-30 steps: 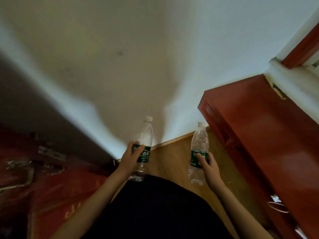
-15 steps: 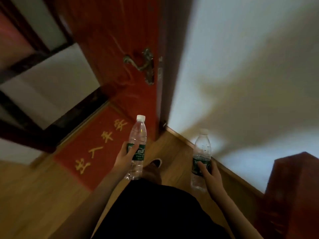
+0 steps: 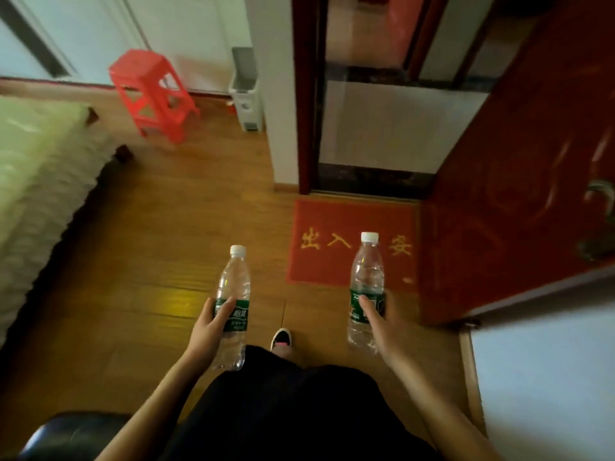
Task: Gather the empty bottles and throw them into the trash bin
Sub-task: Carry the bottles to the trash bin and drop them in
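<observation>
Two clear plastic bottles with white caps and green labels are held upright in front of me. My left hand (image 3: 213, 327) grips the left bottle (image 3: 233, 287) around its label. My right hand (image 3: 382, 324) grips the right bottle (image 3: 366, 271) the same way, above the red doormat. Both bottles look empty. A white trash bin (image 3: 244, 91) with a raised grey lid stands far ahead against the white wall corner, beside the red stool.
A red plastic stool (image 3: 151, 91) stands on the wooden floor at the far left. A bed with a pale green cover (image 3: 36, 168) runs along the left. A red doormat (image 3: 349, 241) lies before an open doorway, with the red door (image 3: 519, 201) swung open on the right.
The view has swung left from the wall and door to the room. Both hands still hold their bottles upright in the same pose.
</observation>
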The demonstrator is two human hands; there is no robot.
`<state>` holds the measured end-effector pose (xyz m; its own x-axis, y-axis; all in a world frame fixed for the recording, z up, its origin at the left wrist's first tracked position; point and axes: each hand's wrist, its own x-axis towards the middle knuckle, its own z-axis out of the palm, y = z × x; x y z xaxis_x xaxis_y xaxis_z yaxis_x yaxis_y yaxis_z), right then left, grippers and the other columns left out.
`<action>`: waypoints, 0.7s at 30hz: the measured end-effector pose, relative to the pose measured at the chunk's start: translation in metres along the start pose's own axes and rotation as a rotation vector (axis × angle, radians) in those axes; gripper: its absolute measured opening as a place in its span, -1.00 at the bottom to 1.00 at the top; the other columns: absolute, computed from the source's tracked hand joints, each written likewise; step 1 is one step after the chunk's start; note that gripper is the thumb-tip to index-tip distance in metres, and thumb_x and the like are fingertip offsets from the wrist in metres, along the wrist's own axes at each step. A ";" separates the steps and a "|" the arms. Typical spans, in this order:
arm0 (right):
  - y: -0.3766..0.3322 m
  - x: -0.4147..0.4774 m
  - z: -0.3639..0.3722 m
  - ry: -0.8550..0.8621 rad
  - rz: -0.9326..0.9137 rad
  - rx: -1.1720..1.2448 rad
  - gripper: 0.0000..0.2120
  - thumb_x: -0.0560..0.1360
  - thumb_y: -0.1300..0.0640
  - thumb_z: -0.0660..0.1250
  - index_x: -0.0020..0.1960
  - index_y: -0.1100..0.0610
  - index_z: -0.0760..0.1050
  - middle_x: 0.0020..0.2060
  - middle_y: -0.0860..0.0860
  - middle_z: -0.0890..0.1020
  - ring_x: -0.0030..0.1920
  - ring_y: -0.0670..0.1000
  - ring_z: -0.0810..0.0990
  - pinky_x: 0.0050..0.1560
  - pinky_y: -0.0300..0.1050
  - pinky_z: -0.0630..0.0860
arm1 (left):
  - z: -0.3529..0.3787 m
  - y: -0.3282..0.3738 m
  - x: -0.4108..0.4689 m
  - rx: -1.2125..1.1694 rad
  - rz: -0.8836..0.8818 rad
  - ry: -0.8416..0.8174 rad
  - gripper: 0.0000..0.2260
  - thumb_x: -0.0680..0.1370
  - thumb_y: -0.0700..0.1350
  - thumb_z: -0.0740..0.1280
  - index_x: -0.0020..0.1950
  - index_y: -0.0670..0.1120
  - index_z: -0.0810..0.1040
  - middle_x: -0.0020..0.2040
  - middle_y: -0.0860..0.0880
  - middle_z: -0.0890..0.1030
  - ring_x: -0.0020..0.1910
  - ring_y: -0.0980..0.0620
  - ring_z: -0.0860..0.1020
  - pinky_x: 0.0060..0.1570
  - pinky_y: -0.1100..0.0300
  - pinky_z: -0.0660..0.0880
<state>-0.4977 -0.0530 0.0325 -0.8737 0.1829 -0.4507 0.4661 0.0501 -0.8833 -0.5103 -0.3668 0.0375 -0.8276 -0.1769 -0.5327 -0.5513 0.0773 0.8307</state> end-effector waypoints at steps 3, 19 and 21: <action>-0.020 0.028 0.048 -0.130 0.003 -0.041 -0.70 0.56 0.08 0.32 0.25 0.09 0.38 -0.07 0.08 0.62 -0.29 -0.17 0.66 -0.36 -0.31 0.54 | -0.046 -0.015 -0.002 -0.087 -0.038 0.167 -0.87 0.57 0.03 0.28 0.06 0.03 0.51 0.02 -0.18 0.64 -0.02 -0.15 0.64 -0.02 -0.12 0.58; -0.105 0.176 0.226 -0.229 -0.025 -0.287 -0.73 0.55 0.04 0.32 0.22 0.00 0.39 -0.08 0.00 0.64 -0.14 0.00 0.66 -0.24 -0.15 0.52 | -0.177 0.087 0.170 -0.232 0.039 0.227 -0.87 0.59 0.02 0.27 0.10 0.04 0.50 0.03 -0.11 0.65 -0.01 -0.05 0.65 -0.06 0.00 0.59; -0.118 0.198 0.241 -0.215 -0.037 -0.302 -0.74 0.55 0.03 0.31 0.22 0.01 0.40 -0.06 -0.06 0.62 -0.11 -0.08 0.61 -0.23 -0.19 0.46 | -0.182 0.100 0.197 -0.241 0.033 0.223 -0.85 0.58 0.05 0.27 0.11 0.05 0.50 0.05 -0.11 0.65 0.01 -0.08 0.65 0.01 -0.08 0.58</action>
<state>-0.7591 -0.2589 0.0165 -0.8850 -0.0336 -0.4643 0.4255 0.3463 -0.8361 -0.7086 -0.5728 0.0450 -0.7864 -0.3911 -0.4782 -0.4612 -0.1433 0.8757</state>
